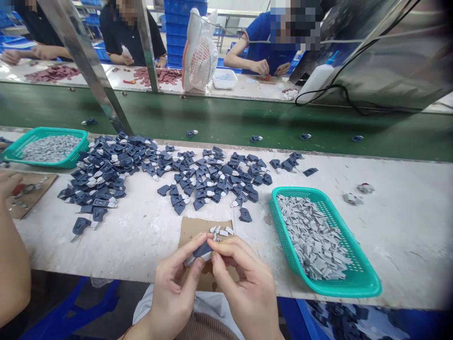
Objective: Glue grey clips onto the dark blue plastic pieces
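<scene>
L hand (pixel 177 281) + R hand (pixel 244 278) half-curled, both pinching a navy/gray pc (pixel 201 251) btwn fingertips, right over cardboard (pixel 189 230) | loose gray bits (pixel 222 231) on cardboard, far side | navy pile (pixel 215 177) beyond cardboard | green basket (pixel 327 241) w/ gray pcs, right of cardboard

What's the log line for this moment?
left hand + right hand: holding dark-blue-and-grey plastic part | beneath: brown cardboard sheet | right: green rectangular basket
</scene>
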The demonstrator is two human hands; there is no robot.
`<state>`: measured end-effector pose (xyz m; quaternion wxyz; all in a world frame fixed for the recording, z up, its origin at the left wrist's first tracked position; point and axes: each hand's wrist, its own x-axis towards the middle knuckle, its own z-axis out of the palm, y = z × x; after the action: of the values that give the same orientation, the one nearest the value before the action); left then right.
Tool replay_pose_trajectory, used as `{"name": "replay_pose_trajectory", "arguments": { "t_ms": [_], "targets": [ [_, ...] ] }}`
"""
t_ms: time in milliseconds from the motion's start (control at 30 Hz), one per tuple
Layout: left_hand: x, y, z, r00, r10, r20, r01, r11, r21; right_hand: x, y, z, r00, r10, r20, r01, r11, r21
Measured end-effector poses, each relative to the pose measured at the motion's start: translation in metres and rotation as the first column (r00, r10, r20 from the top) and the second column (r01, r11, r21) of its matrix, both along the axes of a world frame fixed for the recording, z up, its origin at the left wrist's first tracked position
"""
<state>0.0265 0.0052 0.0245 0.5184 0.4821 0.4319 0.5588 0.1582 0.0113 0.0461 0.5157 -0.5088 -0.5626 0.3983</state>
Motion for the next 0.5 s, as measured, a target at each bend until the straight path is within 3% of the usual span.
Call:
{"name": "replay_pose_trajectory", "arguments": {
  "t_ms": [167,333,500],
  "targets": [
    [-0.003,0.011,-0.007,0.998,-0.054,-0.008,0.053,0.995,-0.08,0.002,0.008,-0.005,0.999,0.0,0.039,0.001,1.0,-0.029],
    [-0.002,0.031,0.0,0.985,-0.174,-0.003,0.174,0.981,-0.083,0.009,0.018,-0.003,0.997,-0.067,0.026,0.067,0.998,-0.009],
    [0.006,0.05,0.006,0.982,-0.191,-0.006,0.188,0.973,-0.136,0.014,0.029,-0.011,0.983,-0.145,0.112,0.14,0.989,0.044]
  ]
}}
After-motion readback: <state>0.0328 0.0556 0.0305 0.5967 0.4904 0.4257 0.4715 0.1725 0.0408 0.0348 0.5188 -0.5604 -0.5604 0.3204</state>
